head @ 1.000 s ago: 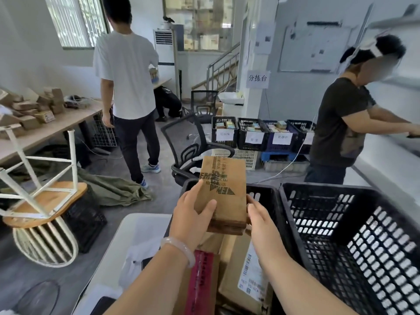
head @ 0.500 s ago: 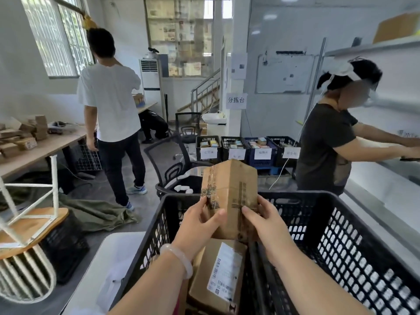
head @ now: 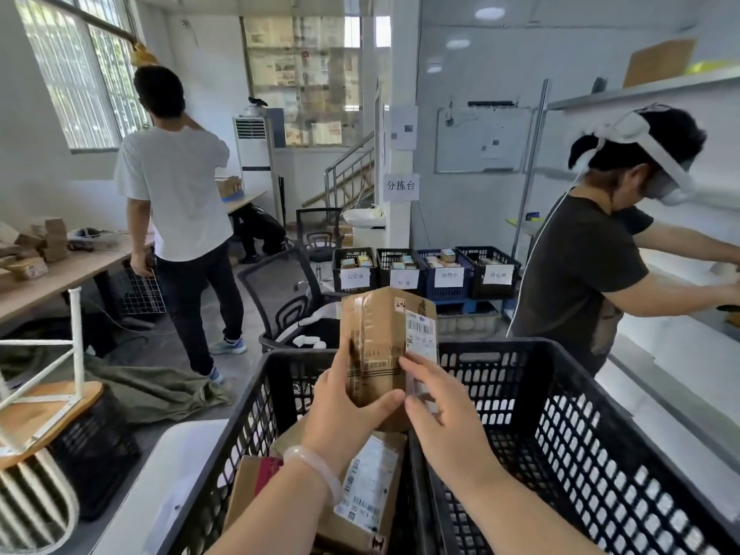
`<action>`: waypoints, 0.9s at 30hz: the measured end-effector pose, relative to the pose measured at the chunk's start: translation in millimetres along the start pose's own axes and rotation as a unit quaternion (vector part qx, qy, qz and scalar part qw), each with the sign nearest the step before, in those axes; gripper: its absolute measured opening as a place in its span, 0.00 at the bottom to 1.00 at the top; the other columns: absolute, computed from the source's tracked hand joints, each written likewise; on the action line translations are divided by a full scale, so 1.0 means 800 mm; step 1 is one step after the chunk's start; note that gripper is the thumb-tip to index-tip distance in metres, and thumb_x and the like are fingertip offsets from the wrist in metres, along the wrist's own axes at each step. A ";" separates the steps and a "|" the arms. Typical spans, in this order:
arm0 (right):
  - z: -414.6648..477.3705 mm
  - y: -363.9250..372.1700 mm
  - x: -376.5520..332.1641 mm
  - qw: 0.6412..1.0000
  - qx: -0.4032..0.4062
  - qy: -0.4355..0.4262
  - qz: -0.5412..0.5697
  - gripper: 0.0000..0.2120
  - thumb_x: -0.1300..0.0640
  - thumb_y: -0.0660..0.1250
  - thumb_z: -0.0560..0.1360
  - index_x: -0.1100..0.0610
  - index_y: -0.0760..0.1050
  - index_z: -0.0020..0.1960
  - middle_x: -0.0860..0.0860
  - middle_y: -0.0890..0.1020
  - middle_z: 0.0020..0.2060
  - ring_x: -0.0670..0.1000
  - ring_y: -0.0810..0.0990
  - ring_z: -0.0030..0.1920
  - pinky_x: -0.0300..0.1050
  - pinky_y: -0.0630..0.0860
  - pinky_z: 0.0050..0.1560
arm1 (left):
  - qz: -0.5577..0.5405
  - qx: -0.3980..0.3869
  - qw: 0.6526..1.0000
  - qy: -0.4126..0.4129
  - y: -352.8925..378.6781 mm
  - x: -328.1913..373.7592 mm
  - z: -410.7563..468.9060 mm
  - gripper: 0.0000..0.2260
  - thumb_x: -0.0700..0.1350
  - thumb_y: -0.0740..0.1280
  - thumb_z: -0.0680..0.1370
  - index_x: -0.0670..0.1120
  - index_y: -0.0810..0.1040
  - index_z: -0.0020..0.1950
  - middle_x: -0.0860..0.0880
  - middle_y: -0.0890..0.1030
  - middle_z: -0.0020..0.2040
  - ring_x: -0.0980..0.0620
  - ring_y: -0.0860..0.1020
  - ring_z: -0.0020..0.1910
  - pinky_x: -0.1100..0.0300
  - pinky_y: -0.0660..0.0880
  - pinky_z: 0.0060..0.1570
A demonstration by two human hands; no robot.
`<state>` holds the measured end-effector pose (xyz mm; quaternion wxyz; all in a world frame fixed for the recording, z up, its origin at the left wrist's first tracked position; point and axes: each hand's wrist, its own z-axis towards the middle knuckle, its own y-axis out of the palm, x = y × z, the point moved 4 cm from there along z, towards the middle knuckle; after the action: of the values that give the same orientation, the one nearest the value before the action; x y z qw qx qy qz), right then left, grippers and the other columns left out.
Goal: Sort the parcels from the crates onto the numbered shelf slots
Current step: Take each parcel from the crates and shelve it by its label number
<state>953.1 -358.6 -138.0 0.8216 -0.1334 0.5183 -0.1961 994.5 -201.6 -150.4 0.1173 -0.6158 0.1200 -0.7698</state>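
Note:
A taped brown cardboard parcel (head: 380,342) with a white barcode label stands upright above two black crates. My left hand (head: 348,410) grips its lower left side, thumb across the front. My right hand (head: 436,410) holds its lower right edge, fingers over the label. The left crate (head: 248,426) holds more parcels, among them one with a white label (head: 368,482) and a red-marked one (head: 266,472). The right crate (head: 568,414) shows only its mesh walls. White shelves (head: 680,342) run along the right wall.
A person in a dark shirt (head: 576,282) works at the shelves on the right. Another in a white shirt (head: 180,194) stands at the left by a table with boxes (head: 36,250). Labelled crates (head: 424,270), a black office chair (head: 288,298) and an upturned stool (head: 44,394) stand around.
The parcel has turned in my hands, so its barcode label now faces me on the right. The view has tilted up and shifted toward the shelves.

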 end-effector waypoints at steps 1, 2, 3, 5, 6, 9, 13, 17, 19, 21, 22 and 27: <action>0.000 -0.002 -0.001 1.000 -0.004 -0.013 -0.022 0.21 0.53 0.63 0.79 0.35 0.67 0.68 0.27 0.65 0.66 0.31 0.60 0.69 0.33 0.61 0.66 | -0.035 -0.003 0.999 -0.003 0.002 0.000 -0.001 0.44 0.62 0.77 0.63 0.64 0.59 0.75 0.61 0.76 0.59 0.60 0.76 0.58 0.59 0.78 0.55; 0.000 -0.003 0.000 0.999 -0.013 -0.020 -0.038 0.21 0.52 0.63 0.79 0.34 0.66 0.68 0.28 0.65 0.66 0.32 0.60 0.69 0.34 0.60 0.67 | -0.071 -0.006 0.997 -0.004 0.005 -0.002 -0.002 0.39 0.57 0.78 0.66 0.66 0.62 0.71 0.64 0.79 0.56 0.62 0.79 0.55 0.63 0.79 0.50; 0.000 -0.005 0.001 0.998 -0.018 -0.025 -0.050 0.22 0.51 0.63 0.79 0.32 0.65 0.68 0.28 0.66 0.66 0.32 0.60 0.69 0.35 0.60 0.68 | -0.098 -0.009 0.995 -0.007 0.006 -0.003 -0.003 0.35 0.53 0.78 0.68 0.69 0.63 0.68 0.67 0.80 0.53 0.64 0.80 0.52 0.66 0.79 0.46; 0.001 -0.012 0.006 0.997 -0.005 -0.028 -0.070 0.24 0.50 0.65 0.77 0.29 0.62 0.66 0.29 0.65 0.67 0.33 0.60 0.70 0.37 0.60 0.70 | -0.140 -0.016 0.990 -0.030 0.008 -0.007 -0.005 0.33 0.48 0.76 0.71 0.70 0.63 0.67 0.65 0.82 0.52 0.62 0.82 0.51 0.63 0.81 0.45; 0.001 -0.018 0.010 0.997 0.013 -0.020 -0.073 0.25 0.49 0.66 0.77 0.28 0.61 0.66 0.30 0.65 0.67 0.34 0.59 0.70 0.39 0.60 0.70 | -0.157 -0.020 0.987 -0.041 0.008 -0.010 -0.006 0.34 0.47 0.76 0.72 0.68 0.62 0.70 0.60 0.83 0.53 0.59 0.83 0.51 0.60 0.81 0.46; 0.005 -0.031 0.027 0.997 0.038 0.027 -0.055 0.32 0.49 0.70 0.74 0.33 0.58 0.71 0.35 0.63 0.71 0.38 0.59 0.72 0.45 0.60 0.72 | -0.204 -0.036 0.976 -0.068 0.012 -0.016 -0.009 0.35 0.45 0.74 0.74 0.63 0.61 0.75 0.51 0.81 0.58 0.53 0.83 0.52 0.54 0.82 0.48; -0.003 -0.030 0.040 0.994 -0.020 0.076 0.077 0.37 0.49 0.70 0.74 0.21 0.51 0.67 0.27 0.65 0.66 0.33 0.66 0.66 0.31 0.71 0.58 | -0.231 -0.056 0.969 -0.065 0.019 -0.019 -0.010 0.34 0.42 0.71 0.76 0.65 0.60 0.75 0.51 0.80 0.60 0.49 0.82 0.56 0.50 0.81 0.51; -0.007 -0.038 0.042 0.995 0.024 0.071 0.065 0.38 0.48 0.72 0.73 0.23 0.52 0.69 0.29 0.65 0.68 0.33 0.67 0.66 0.33 0.73 0.59 | -0.208 -0.046 0.977 -0.026 0.027 -0.017 -0.007 0.27 0.44 0.69 0.77 0.72 0.66 0.66 0.53 0.71 0.68 0.47 0.78 0.62 0.49 0.81 0.53; -0.008 -0.049 0.043 0.997 0.052 0.058 0.029 0.38 0.49 0.71 0.74 0.25 0.52 0.71 0.28 0.65 0.68 0.32 0.64 0.68 0.39 0.70 0.65 | -0.178 -0.030 0.984 0.005 0.032 -0.011 -0.003 0.26 0.44 0.68 0.78 0.74 0.68 0.65 0.56 0.69 0.68 0.50 0.79 0.60 0.51 0.82 0.51; -0.013 -0.063 0.043 0.995 0.077 0.057 -0.011 0.38 0.49 0.71 0.74 0.27 0.52 0.72 0.26 0.64 0.66 0.33 0.63 0.68 0.45 0.68 0.69 | -0.141 -0.031 0.989 0.033 0.045 -0.002 0.001 0.27 0.45 0.66 0.80 0.78 0.66 0.64 0.61 0.71 0.66 0.56 0.80 0.57 0.55 0.81 0.50; -0.017 -0.071 0.044 0.994 0.091 0.062 -0.026 0.37 0.49 0.71 0.74 0.27 0.52 0.72 0.25 0.64 0.66 0.33 0.63 0.68 0.47 0.68 0.69 | -0.126 -0.040 0.990 0.049 0.054 0.004 0.002 0.28 0.45 0.66 0.80 0.80 0.64 0.64 0.66 0.71 0.64 0.60 0.79 0.57 0.56 0.81 0.51; -0.060 -0.137 0.048 0.970 0.188 0.095 -0.123 0.37 0.45 0.69 0.73 0.27 0.51 0.72 0.22 0.60 0.66 0.28 0.59 0.68 0.39 0.66 0.67 | -0.038 -0.119 0.980 0.155 0.135 0.051 0.001 0.31 0.46 0.60 0.83 0.81 0.50 0.68 0.67 0.62 0.74 0.71 0.61 0.70 0.62 0.67 0.68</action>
<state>904.9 -474.2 -143.2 0.7486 -0.0202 0.5272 -0.4015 990.2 -317.4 -148.1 -0.0063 -0.5024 0.2034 -0.8403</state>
